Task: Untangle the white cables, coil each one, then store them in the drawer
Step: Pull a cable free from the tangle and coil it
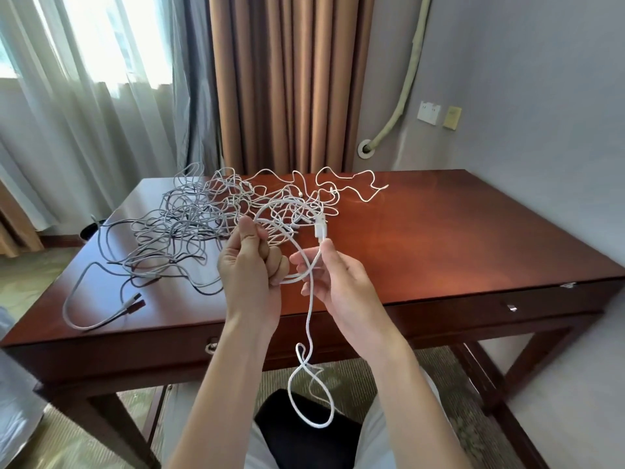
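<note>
A big tangle of white cables (203, 211) lies on the left and middle of the wooden desk (456, 231). My left hand (252, 262) grips a loop of one white cable (307, 319) above the desk's front edge. My right hand (333, 275) pinches the same cable just below its USB plug (320, 226), which points up. The rest of that cable hangs down past the desk front and loops over my lap. The desk's drawers (473, 309) are closed; a left knob (212, 345) and a right knob (512, 308) show on the front.
One cable end with a plug (133, 304) lies near the desk's front left. Curtains hang behind the desk, and a wall with sockets (429, 112) stands to the right. A dark seat (304, 431) sits below between my legs.
</note>
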The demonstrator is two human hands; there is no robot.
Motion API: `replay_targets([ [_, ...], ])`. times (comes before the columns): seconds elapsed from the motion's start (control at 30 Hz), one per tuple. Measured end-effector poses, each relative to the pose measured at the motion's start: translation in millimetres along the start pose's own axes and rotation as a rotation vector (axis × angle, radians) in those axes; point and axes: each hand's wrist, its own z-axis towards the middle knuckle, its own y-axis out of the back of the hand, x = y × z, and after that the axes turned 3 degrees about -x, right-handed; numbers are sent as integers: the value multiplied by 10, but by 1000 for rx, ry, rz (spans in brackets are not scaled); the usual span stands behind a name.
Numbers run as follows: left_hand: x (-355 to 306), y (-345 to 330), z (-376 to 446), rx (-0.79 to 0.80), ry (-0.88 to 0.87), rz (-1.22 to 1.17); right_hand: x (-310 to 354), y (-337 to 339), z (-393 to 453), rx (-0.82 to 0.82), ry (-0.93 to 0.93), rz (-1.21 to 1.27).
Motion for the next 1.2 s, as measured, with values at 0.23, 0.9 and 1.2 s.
replay_targets([
  [0.23,-35,154,-54,256,287,-190,150,-2,-28,-4,-32,391],
  [0.9,-361,-150,52,436,-49,1016,419,172,93,130,267,-540],
  [1.2,-387,-159,-197,227,18,674,312,85,-32,133,228,-149],
])
